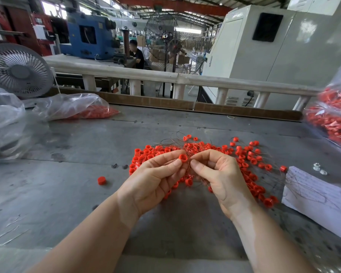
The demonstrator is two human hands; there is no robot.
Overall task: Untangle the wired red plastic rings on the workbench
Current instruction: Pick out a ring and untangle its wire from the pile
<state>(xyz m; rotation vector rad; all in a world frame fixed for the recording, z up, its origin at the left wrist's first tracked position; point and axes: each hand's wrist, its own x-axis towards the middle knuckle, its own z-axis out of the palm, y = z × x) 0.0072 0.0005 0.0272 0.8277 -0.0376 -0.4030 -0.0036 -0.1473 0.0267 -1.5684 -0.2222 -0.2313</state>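
Pinching one red ring (183, 158), left hand (156, 180) holds it just above pile of rings (246, 160) on workbench (87, 138). Right hand (219, 174) nips wire (189, 161) just right of ring; wire runs away toward pile.

The white paper sheet (321, 200) on the workbench bears faint writing, too blurred to read.

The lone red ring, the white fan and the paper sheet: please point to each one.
lone red ring (101, 180), head view, on its top face
white fan (20, 70), head view, on its central hub
paper sheet (321, 201), head view, on its bare middle
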